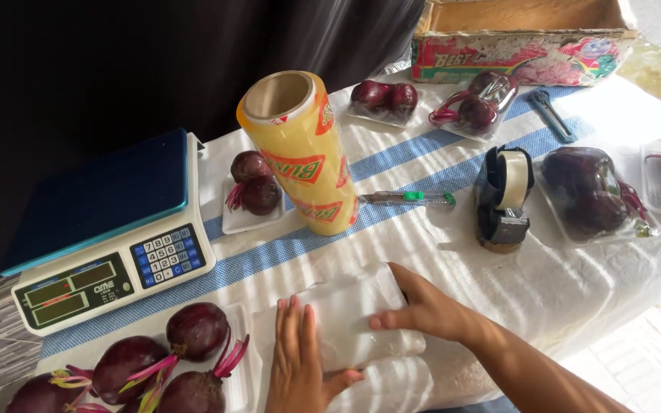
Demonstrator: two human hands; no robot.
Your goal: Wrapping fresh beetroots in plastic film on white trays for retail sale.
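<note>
My left hand (297,359) lies flat, fingers together, on the left edge of a white foam tray (346,325) covered with clear film near the table's front edge. My right hand (426,307) presses on the tray's right side, thumb and fingers spread over the film. A large roll of yellow cling film (300,149) stands upright just behind the tray. A foam tray with several loose beetroots (162,363) sits to the left of my left hand.
A digital scale (105,229) with a blue platform stands at the left. A tape dispenser (505,199), a cutter (407,198), a wrench (552,115), several wrapped beetroot trays (594,195) and a cardboard box (522,38) lie further back.
</note>
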